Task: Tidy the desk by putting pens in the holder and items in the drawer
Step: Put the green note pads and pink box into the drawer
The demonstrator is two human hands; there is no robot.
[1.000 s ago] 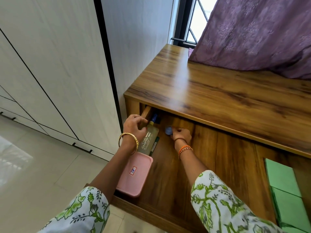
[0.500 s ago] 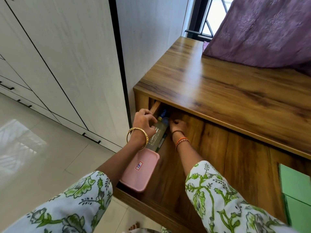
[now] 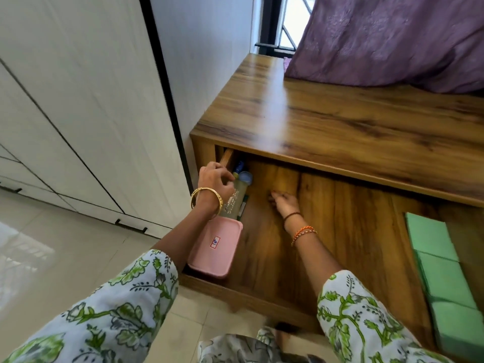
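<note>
The wooden drawer (image 3: 340, 231) under the desk top (image 3: 340, 132) is pulled out wide. Along its left side lie a pink lidded box (image 3: 214, 247), a clear greenish bottle (image 3: 237, 197) with a pale blue cap (image 3: 245, 177), and a dark flat item partly hidden under the bottle. My left hand (image 3: 214, 179) hovers over the bottle's top end by the drawer's left wall, fingers curled, and I cannot make out a grip. My right hand (image 3: 284, 201) rests on the bare drawer floor with fingers spread, holding nothing.
Green blocks (image 3: 440, 271) stack along the drawer's right side. A purple curtain (image 3: 392, 40) drapes onto the back of the desk top. White cupboard doors (image 3: 78, 113) and a tiled floor (image 3: 65, 252) lie to the left.
My right hand has come away from the blue-capped thing at the drawer's back left and moved right onto the drawer floor. My left hand stays by the bottle.
</note>
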